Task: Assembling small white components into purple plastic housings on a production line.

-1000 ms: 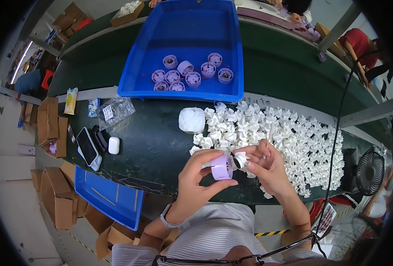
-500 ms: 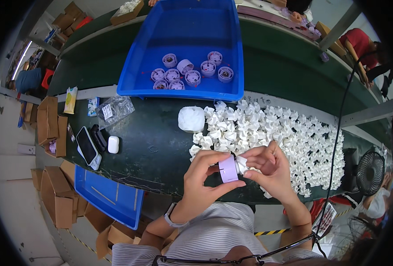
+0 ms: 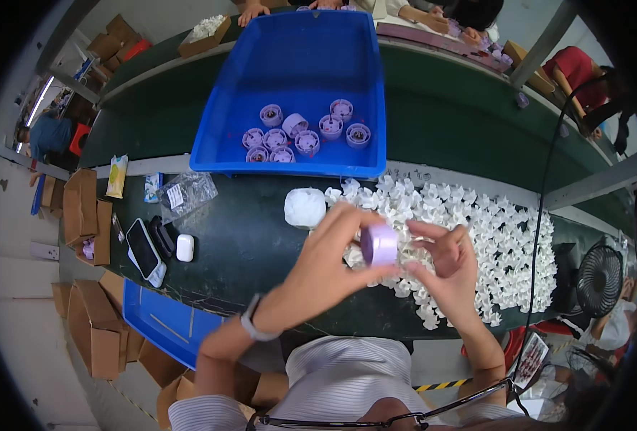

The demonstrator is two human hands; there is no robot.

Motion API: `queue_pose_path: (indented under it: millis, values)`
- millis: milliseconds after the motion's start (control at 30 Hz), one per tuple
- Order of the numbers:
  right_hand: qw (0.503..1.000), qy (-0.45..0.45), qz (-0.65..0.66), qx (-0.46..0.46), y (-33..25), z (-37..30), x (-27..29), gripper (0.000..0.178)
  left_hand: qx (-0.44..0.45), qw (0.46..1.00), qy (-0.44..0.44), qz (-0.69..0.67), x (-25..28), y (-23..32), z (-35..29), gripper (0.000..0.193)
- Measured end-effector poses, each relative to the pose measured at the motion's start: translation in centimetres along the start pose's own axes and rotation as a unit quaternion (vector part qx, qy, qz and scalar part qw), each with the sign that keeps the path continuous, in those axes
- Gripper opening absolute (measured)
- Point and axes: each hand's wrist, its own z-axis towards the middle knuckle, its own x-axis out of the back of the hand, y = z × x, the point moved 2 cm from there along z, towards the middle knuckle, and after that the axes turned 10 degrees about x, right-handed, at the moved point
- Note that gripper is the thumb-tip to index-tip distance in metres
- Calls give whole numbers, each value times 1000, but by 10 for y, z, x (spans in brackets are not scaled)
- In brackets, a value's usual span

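My left hand [image 3: 333, 251] grips a short round purple plastic housing [image 3: 381, 244] between thumb and fingers, its dark open end facing left. Just right of it, my right hand [image 3: 448, 262] has its thumb and fingers apart, with nothing visible between them. Motion blurs the housing, and its right end is hard to make out. Beneath and behind both hands spreads a wide layer of small white folded pieces [image 3: 498, 237] on the dark green table [image 3: 239, 237]. A white roll-shaped bundle [image 3: 305, 207] sits at the left end of that layer.
Beyond the table edge, a blue tray [image 3: 289, 171] holds several purple housings [image 3: 307, 142]. At left lie a phone [image 3: 144, 248], a white earbud case [image 3: 185, 248], a clear plastic bag [image 3: 187, 195] and cardboard boxes [image 3: 81, 212]. A black fan [image 3: 600, 281] stands right. Other people work across the bench.
My left hand has lifted the housing up and turned it, so its dark opening shows. My right fingers have come away from it; the white piece they touched is no longer distinct.
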Motion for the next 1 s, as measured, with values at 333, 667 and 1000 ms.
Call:
queue_pose_path:
  millis: [333, 667, 1000]
  values:
    - [995, 77, 6, -66, 10, -9, 9, 29, -104, 856, 45, 504, -55, -65, 253, 65]
    - [988, 92, 44, -118, 7, -24, 34, 28, 0, 890, -37, 455, -42, -59, 271, 51]
    - [978, 17, 80, -191, 16, -18, 26, 30, -68, 828, -172, 530, 21, -114, 207, 63]
